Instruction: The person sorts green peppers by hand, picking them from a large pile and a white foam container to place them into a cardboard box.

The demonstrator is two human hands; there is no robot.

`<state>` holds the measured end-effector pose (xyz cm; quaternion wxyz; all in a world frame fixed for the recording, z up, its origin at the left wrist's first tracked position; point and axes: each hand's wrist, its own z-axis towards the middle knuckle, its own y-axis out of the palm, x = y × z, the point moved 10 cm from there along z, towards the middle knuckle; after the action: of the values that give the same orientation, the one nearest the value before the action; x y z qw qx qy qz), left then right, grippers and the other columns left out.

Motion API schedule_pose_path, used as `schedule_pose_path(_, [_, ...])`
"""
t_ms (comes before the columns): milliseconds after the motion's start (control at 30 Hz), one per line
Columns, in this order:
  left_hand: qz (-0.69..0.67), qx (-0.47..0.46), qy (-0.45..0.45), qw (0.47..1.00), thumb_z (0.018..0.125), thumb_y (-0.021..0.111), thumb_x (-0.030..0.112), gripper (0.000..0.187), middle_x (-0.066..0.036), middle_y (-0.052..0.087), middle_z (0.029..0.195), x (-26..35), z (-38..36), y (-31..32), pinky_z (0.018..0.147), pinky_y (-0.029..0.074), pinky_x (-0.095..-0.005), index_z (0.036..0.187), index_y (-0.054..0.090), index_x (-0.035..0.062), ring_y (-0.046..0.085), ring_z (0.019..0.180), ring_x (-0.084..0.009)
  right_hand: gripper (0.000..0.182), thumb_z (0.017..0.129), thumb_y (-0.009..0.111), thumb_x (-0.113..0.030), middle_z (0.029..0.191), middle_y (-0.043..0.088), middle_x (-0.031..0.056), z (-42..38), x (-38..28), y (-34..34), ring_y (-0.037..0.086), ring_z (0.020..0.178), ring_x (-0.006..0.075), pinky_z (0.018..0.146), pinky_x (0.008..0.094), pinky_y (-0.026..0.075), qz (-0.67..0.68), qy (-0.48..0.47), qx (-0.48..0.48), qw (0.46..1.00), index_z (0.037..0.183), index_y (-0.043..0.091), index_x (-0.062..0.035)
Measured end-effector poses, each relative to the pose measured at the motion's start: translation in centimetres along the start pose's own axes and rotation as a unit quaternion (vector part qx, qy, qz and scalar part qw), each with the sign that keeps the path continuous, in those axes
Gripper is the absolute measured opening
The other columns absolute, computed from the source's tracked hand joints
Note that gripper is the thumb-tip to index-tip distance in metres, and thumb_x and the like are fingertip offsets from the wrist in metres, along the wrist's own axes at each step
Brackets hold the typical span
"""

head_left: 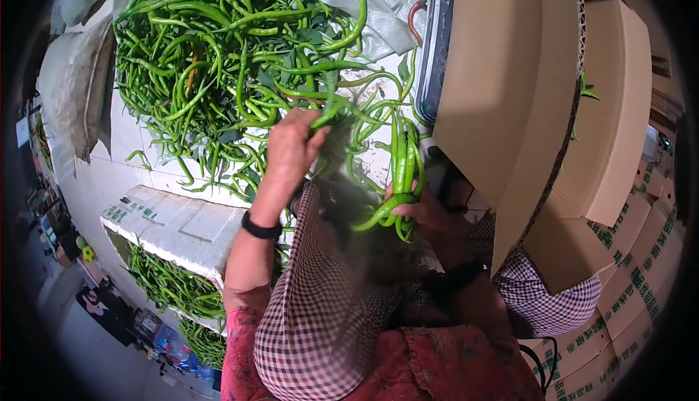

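A big pile of long green chili peppers point(211, 52) lies on the white surface ahead of me. My left hand point(290, 146), with a black band on its wrist, reaches into the near edge of the pile and pinches one green pepper point(329, 113). My right hand point(429, 213) is closer to my body and grips a bunch of green peppers point(402, 175) by their lower ends, the tips pointing up. A checked apron and red clothing fill the bottom of the view.
A white box point(175, 226) at lower left holds more green peppers point(171, 284). Open cardboard boxes point(502, 81) stand at the right, with printed cartons point(633, 284) stacked behind. Grey sacks point(73, 88) lie at the left, and a dark crate edge point(437, 37) borders the pile.
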<state>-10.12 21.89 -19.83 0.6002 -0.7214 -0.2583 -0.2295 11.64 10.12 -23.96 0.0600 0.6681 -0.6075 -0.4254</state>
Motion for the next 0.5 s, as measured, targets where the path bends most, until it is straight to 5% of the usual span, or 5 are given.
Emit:
schedule_pose_path(167, [0.187,0.039,0.108,0.976,0.071,0.059,0.003,0.025,-0.009,0.056,0.099,2.8,2.5,4.9,0.074,0.049,-0.0380,0.094,0.065,0.0095,0.052,0.093,-0.0281,0.036,0.072,0.069,-0.004,0.097,0.058,0.0069,0.0,1.7,-1.4,0.057,0.089,0.0166,0.078,0.0317,0.048,0.023,-0.008,0.055,0.998,0.106,0.057,-0.0012])
schedule_pose_path(400, [0.196,0.091,0.169,0.962,0.074,0.058,0.008,0.019,-0.010,0.051,0.091,3.0,3.2,3.8,0.070,0.046,-0.0394,0.092,0.060,0.0073,0.051,0.090,-0.0284,0.040,0.072,0.068,0.002,0.101,0.059,0.0079,-0.2,1.2,-1.9,0.058,0.094,0.0184,0.082,0.0318,0.049,0.018,0.000,0.094,0.995,0.110,0.057,-0.0016])
schedule_pose_path(500, [0.205,-0.004,0.092,0.974,0.075,0.058,0.007,0.016,-0.011,0.050,0.086,3.4,3.2,2.8,0.064,0.045,-0.0411,0.090,0.056,0.0082,0.053,0.083,-0.0297,0.040,0.072,0.068,0.002,0.102,0.059,0.0082,-0.1,1.0,-1.7,0.058,0.095,0.0186,0.083,0.0322,0.049,0.034,-0.004,0.094,0.995,0.110,0.057,-0.0016])
